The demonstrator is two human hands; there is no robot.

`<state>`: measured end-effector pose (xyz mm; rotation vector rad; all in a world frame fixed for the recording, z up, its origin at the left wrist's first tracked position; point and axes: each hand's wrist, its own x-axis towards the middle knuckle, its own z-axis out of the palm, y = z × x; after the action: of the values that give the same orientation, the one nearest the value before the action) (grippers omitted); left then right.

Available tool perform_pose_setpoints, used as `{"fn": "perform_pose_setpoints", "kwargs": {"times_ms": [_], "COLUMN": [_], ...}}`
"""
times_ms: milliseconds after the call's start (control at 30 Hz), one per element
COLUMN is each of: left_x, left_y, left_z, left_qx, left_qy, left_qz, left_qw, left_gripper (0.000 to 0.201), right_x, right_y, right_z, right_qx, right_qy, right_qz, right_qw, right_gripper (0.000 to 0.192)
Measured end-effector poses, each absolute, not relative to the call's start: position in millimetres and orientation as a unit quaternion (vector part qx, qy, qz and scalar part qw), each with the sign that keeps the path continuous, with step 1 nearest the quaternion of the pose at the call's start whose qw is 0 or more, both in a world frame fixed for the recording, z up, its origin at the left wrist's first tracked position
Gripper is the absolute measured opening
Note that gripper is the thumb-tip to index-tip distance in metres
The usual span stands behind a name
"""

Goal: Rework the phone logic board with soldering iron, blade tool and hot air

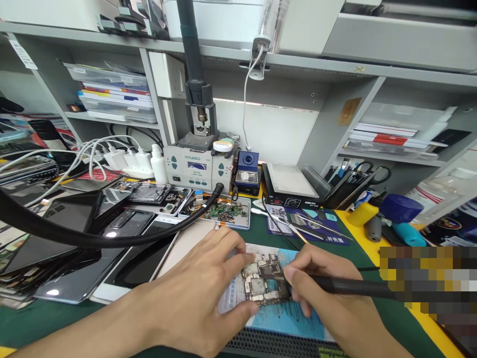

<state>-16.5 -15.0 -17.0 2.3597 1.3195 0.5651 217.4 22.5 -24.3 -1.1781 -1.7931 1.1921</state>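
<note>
A phone circuit board (264,281) lies on a blue and white work pad (276,318) in front of me. My left hand (208,278) spans its left side, with the thumb at the lower edge and the index finger near the upper one, steadying it. My right hand (320,278) grips a black-handled tool (357,287) over the board's right side. The handle runs off to the right, and the fingers hide the tip, so its kind does not show. A thin tan stick end (300,234) pokes out just above the right hand.
Phones (137,258) lie at left under a thick black hose (112,242). Behind are a tray of small boards (242,224), a rework station (197,169) and a hot plate (290,181). Tweezers (309,228) lie on a dark mat; bottles (363,214) stand right.
</note>
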Motion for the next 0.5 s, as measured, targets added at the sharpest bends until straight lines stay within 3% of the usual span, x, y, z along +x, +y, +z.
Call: {"fn": "perform_pose_setpoints", "kwargs": {"times_ms": [233,500], "left_x": [-17.3,-16.6], "left_y": [-16.9,-14.2], "left_z": [-18.6,-14.9], "left_qx": [0.841,0.839], "left_qy": [0.467,0.467], "left_qz": [0.201,0.2], "left_qw": [0.187,0.194], "left_gripper": [0.039,0.028], "right_x": [217.7,217.6], "right_y": [22.3,22.3], "right_z": [-24.3,-23.7], "right_qx": [-0.46,-0.454], "right_qy": [-0.691,-0.708], "right_qz": [0.447,0.438], "right_qw": [0.333,0.319], "right_gripper": [0.035,0.034]}}
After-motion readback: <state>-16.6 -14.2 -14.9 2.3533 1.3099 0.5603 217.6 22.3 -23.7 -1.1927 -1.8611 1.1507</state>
